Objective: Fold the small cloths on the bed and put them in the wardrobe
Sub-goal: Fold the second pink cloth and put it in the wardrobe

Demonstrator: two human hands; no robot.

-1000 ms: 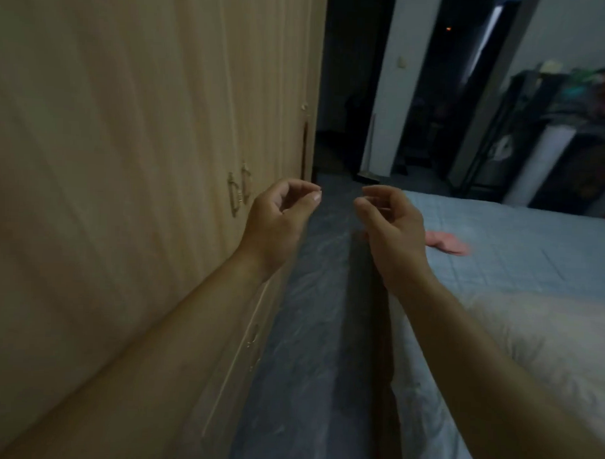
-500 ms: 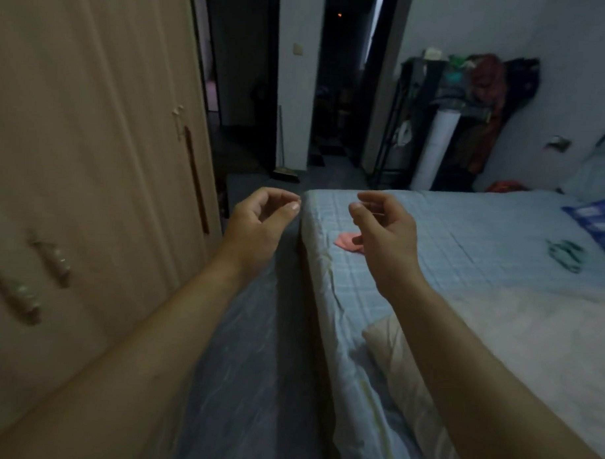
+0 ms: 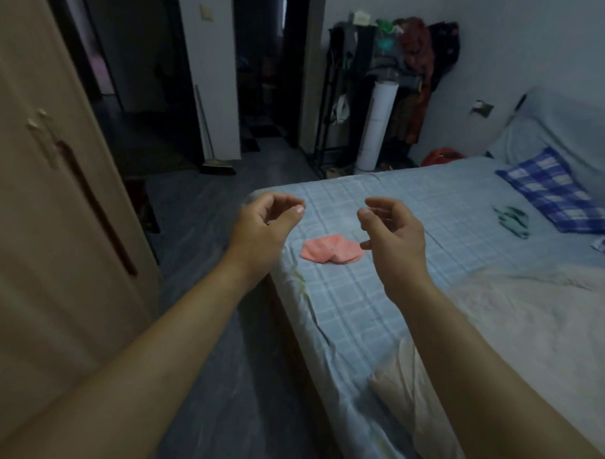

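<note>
A small pink cloth (image 3: pixel 332 253) lies crumpled on the bed (image 3: pixel 415 212), near its left edge. A green cloth (image 3: pixel 512 219) lies farther right, beside a blue checked pillow (image 3: pixel 556 193). My left hand (image 3: pixel 263 228) hovers above the bed's near-left corner, fingers curled and apart, holding nothing. My right hand (image 3: pixel 392 232) hovers just right of the pink cloth, also loosely curled and holding nothing. The wooden wardrobe (image 3: pixel 47 220) stands at the left with its doors shut.
A cream blanket (image 3: pixel 531 326) covers the bed's near right part. A narrow strip of floor (image 3: pixel 203 294) runs between wardrobe and bed. A clothes rack (image 3: pixel 385 77) and a white cylinder (image 3: pixel 378 125) stand beyond the bed's foot, next to dark doorways.
My view has swung right from the wardrobe to the bed. Both hands have come over the bed, either side of the pink cloth. The green cloth and pillow have come into sight.
</note>
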